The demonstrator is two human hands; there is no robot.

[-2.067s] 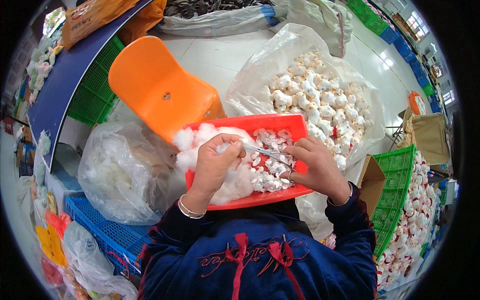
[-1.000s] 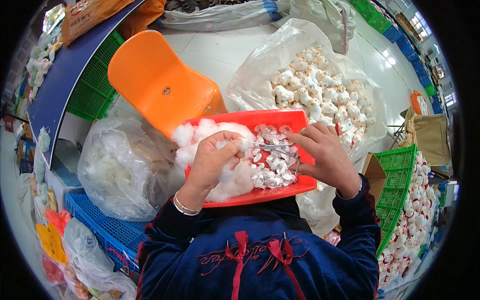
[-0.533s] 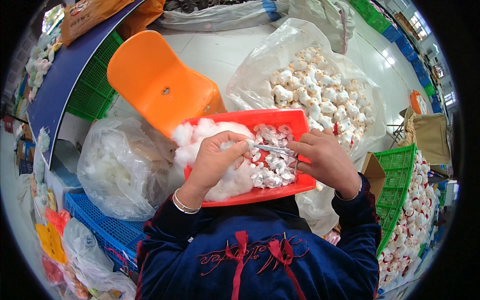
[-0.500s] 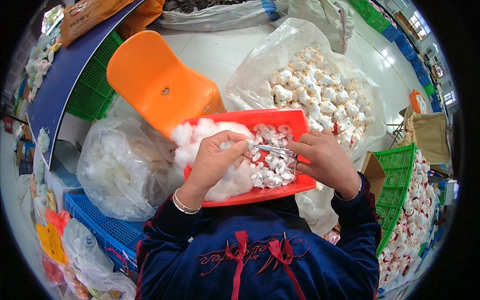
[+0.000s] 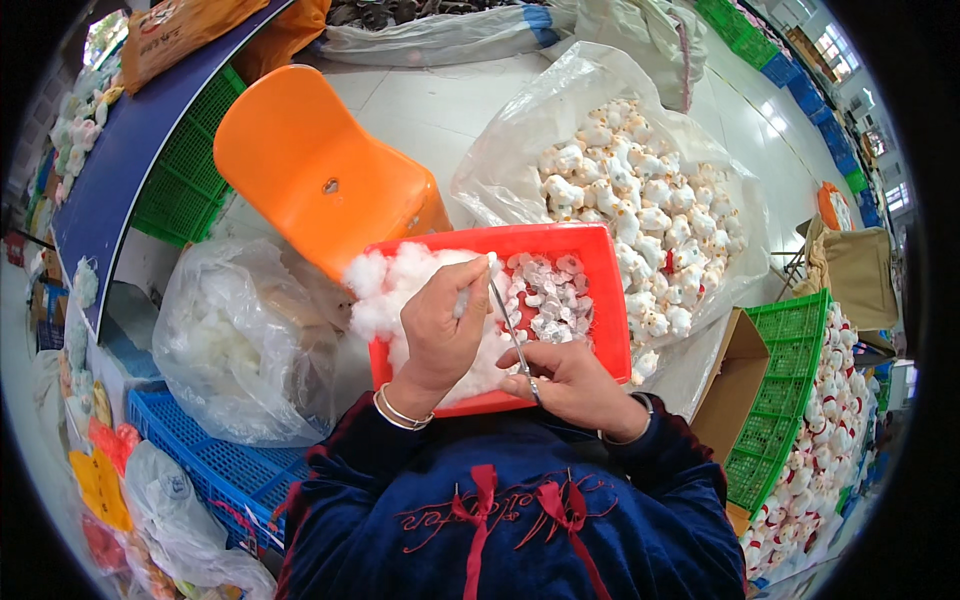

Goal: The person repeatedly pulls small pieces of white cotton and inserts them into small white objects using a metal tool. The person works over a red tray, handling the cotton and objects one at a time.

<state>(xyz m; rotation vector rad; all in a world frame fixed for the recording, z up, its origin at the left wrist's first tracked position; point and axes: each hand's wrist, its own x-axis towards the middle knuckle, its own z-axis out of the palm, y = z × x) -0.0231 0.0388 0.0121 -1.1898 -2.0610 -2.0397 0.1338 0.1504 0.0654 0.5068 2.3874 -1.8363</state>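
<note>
Over the red tray my left hand is closed, pinching a small white piece between thumb and forefinger. My right hand is wrapped round the handles of slim metal forceps. Their tip reaches up to the white piece at my left fingertips; whether it is inside the piece is too small to tell. Fluffy white stuffing fills the tray's left side and spills over its rim. Several small, flat whitish-silver pieces lie in a heap on its right side.
A clear bag full of small white plush pieces lies beyond the tray to the right. The orange chair stands at the far left. Left are a bag of stuffing and a blue crate; right, a cardboard box and green crate.
My right hand has moved down and left, toward my body, turning the forceps from nearly level to steeply upright. My left hand has risen slightly and tilted upward with the white piece.
</note>
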